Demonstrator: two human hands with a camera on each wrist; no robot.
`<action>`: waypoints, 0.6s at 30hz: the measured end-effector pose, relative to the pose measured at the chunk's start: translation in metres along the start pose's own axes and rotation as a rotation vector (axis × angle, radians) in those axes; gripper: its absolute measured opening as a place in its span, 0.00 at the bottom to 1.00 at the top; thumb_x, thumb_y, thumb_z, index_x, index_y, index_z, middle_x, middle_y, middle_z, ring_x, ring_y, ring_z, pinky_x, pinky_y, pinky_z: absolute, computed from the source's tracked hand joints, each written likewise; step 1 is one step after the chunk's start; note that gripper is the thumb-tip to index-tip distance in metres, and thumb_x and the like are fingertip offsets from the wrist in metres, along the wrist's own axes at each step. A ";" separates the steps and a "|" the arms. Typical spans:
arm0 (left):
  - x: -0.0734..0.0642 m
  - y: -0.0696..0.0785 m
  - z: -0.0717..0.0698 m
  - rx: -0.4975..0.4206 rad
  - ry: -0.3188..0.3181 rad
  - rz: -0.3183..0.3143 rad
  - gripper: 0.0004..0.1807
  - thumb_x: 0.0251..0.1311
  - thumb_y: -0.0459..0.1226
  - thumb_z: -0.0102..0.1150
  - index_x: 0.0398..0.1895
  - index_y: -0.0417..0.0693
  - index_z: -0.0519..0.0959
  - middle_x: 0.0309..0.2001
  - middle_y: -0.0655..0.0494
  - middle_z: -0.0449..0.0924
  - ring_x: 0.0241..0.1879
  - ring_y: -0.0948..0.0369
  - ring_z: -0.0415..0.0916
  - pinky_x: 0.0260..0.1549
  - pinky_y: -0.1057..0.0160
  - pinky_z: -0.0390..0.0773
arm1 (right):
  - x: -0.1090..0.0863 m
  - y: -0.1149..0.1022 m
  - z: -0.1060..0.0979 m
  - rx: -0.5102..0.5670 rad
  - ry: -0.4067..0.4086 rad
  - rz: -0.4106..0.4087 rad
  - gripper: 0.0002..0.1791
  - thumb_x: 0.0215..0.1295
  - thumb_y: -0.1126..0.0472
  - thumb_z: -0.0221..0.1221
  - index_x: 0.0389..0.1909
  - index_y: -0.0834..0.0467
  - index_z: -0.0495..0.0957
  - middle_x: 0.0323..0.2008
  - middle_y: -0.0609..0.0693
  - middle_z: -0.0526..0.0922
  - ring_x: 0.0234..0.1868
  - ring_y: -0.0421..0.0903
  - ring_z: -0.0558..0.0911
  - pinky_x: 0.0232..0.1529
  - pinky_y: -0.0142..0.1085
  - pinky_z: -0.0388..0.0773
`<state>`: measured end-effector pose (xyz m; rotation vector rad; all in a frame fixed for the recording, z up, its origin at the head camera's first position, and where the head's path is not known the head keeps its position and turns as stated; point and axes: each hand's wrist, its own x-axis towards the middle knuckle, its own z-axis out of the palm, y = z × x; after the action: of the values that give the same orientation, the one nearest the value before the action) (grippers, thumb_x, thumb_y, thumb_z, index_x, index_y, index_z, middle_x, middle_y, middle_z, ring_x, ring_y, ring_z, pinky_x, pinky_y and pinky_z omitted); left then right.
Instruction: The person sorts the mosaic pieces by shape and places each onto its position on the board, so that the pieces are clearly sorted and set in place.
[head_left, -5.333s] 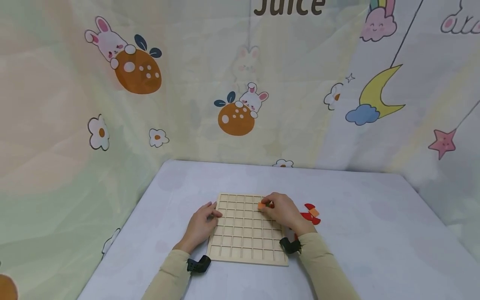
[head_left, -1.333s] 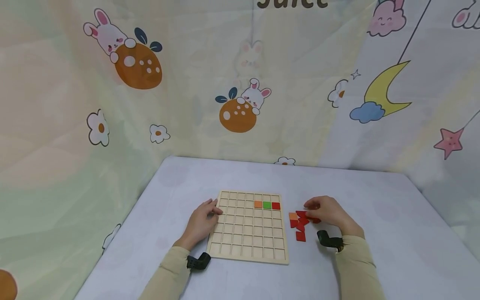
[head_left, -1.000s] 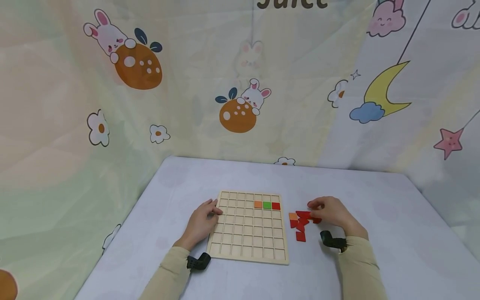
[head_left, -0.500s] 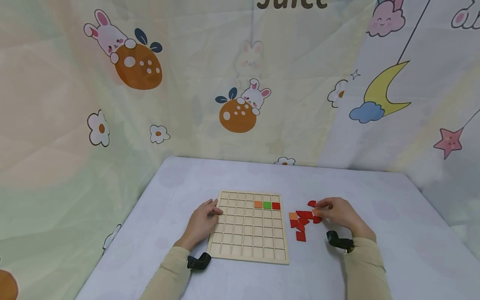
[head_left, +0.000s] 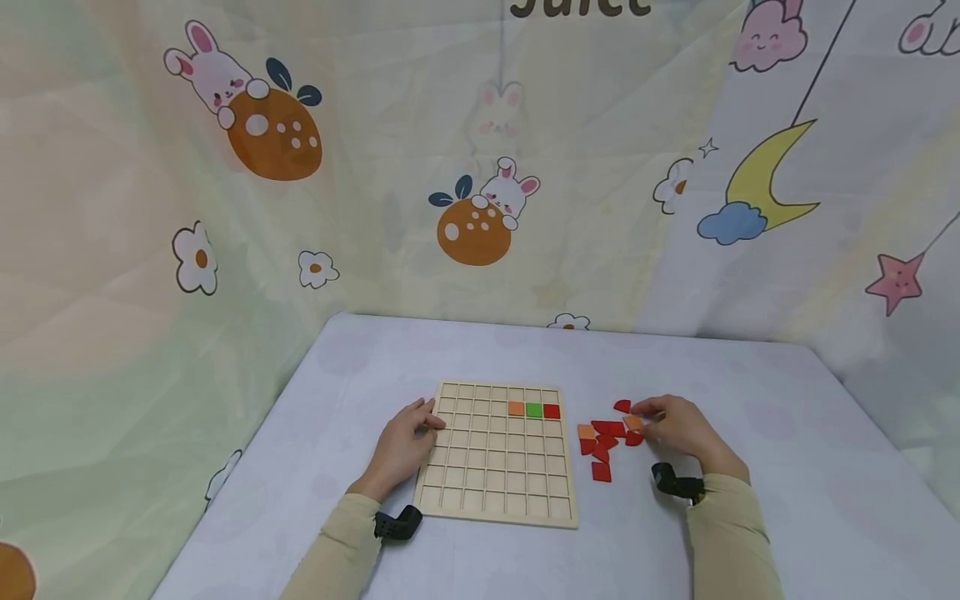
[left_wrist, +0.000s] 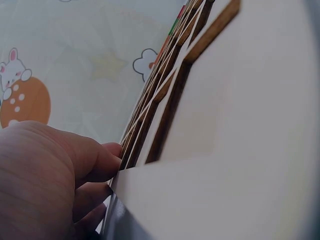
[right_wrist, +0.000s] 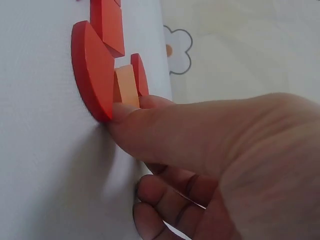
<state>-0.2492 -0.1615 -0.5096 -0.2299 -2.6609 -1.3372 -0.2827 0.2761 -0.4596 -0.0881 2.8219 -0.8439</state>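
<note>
My left hand (head_left: 403,443) holds the left edge of a pale wooden grid board (head_left: 483,503), its fingertips at the rim in the left wrist view. In the board's second row lie an orange tile (head_left: 517,408), a green tile (head_left: 534,410) and a red tile (head_left: 552,412). Right of the board, my right hand (head_left: 681,429) pinches a loose orange square tile (right_wrist: 129,87) between thumb and index finger, low at the table. A red curved-edge piece (right_wrist: 95,72) lies right beside the thumb; another red rounded piece (right_wrist: 139,74) is behind the orange tile.
Several red pieces (head_left: 606,443) and a second loose orange tile (head_left: 587,432) cluster near the board's right edge. One red piece (head_left: 601,472) lies closer to me. The white table (head_left: 795,467) ends at a printed cloth backdrop (head_left: 375,167).
My right hand has left the board, where it held an orange tile, and moved right over the loose pieces to the orange square, uncovering red pieces. My left hand stays at the board's edge.
</note>
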 end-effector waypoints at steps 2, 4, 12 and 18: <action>0.000 -0.001 0.000 0.001 0.001 -0.001 0.09 0.61 0.31 0.58 0.34 0.55 0.84 0.67 0.48 0.70 0.72 0.50 0.58 0.69 0.41 0.57 | 0.000 0.000 0.001 0.000 0.003 0.008 0.19 0.59 0.65 0.63 0.52 0.64 0.79 0.48 0.62 0.78 0.48 0.59 0.74 0.46 0.50 0.79; 0.000 -0.001 0.001 0.007 0.002 0.001 0.09 0.61 0.31 0.58 0.34 0.55 0.84 0.67 0.48 0.70 0.72 0.50 0.58 0.68 0.41 0.57 | 0.001 0.000 0.002 -0.001 0.007 0.015 0.19 0.60 0.64 0.64 0.52 0.64 0.79 0.47 0.62 0.78 0.48 0.59 0.74 0.46 0.50 0.80; 0.000 0.000 0.000 0.003 0.001 -0.001 0.09 0.60 0.30 0.58 0.34 0.54 0.84 0.67 0.47 0.70 0.72 0.49 0.58 0.69 0.41 0.56 | 0.002 0.002 0.004 -0.008 0.036 0.003 0.18 0.61 0.61 0.64 0.50 0.65 0.79 0.45 0.61 0.79 0.46 0.57 0.75 0.45 0.49 0.80; -0.001 0.001 -0.001 -0.005 0.000 0.007 0.09 0.60 0.30 0.58 0.35 0.54 0.84 0.67 0.46 0.70 0.72 0.49 0.58 0.68 0.41 0.57 | 0.002 0.002 0.006 0.003 0.054 0.009 0.20 0.60 0.61 0.65 0.51 0.66 0.77 0.43 0.59 0.79 0.44 0.56 0.75 0.42 0.47 0.80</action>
<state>-0.2484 -0.1617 -0.5089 -0.2400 -2.6548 -1.3417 -0.2832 0.2749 -0.4656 -0.0533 2.8691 -0.8616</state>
